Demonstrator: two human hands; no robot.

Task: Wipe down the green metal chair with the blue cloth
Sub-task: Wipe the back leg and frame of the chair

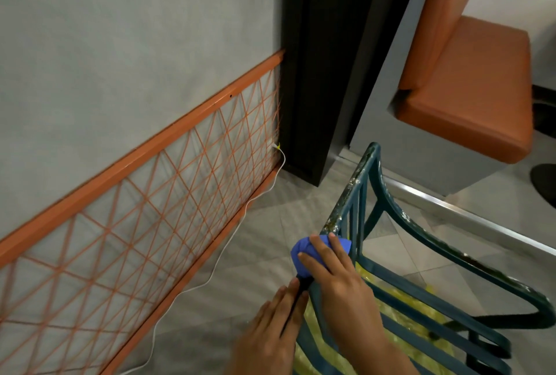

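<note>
The green metal chair [400,218] stands at the lower right, its paint chipped and rusty along the top rail of the backrest. A bunched blue cloth [301,251] sits on the near end of that rail. My right hand [337,278] lies over the cloth with its fingers curled around it, pressing it onto the rail. My left hand [270,332] is just below and to the left, its fingers extended along the chair's dark corner post, touching it. The seat slats show yellow-green marks.
An orange wire grid panel [150,209] runs along the grey wall on the left, with a white cable [228,242] trailing over the floor beside it. A dark pillar [316,74] stands behind. An orange padded bench [469,80] is at the upper right.
</note>
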